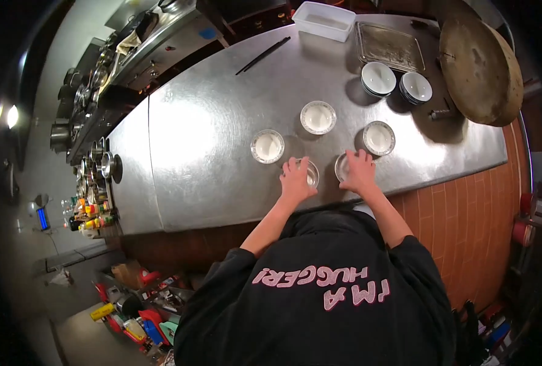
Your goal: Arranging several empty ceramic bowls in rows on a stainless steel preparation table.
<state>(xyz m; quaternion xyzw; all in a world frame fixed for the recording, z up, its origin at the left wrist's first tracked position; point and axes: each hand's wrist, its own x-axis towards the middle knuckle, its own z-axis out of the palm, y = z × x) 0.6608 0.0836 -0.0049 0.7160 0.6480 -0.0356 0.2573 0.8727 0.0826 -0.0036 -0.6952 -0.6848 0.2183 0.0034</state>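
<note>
My left hand (pixel 297 177) is curled over the rim of a small patterned bowl (pixel 313 175) on the metal worktop (pixel 216 183), partly covering it. Another such bowl (pixel 342 168) sits to the right, with my right hand (pixel 359 171) gripping its right side. Three more patterned white bowls stand apart beyond my hands: one at the left (pixel 268 146), one in the middle (pixel 318 117) and one at the right (pixel 379 138), close to my right fingertips. All of them are upright. My palms hide parts of the two held bowls.
Two stacks of white bowls (pixel 378 78) (pixel 416 88) stand at the back right, by a metal tray (pixel 390 45) and a large round pan or lid (pixel 476 68). Farther back are a white plastic container (pixel 324 20) and dark chopsticks (pixel 262 56). Bottles (pixel 90 215) crowd the left end.
</note>
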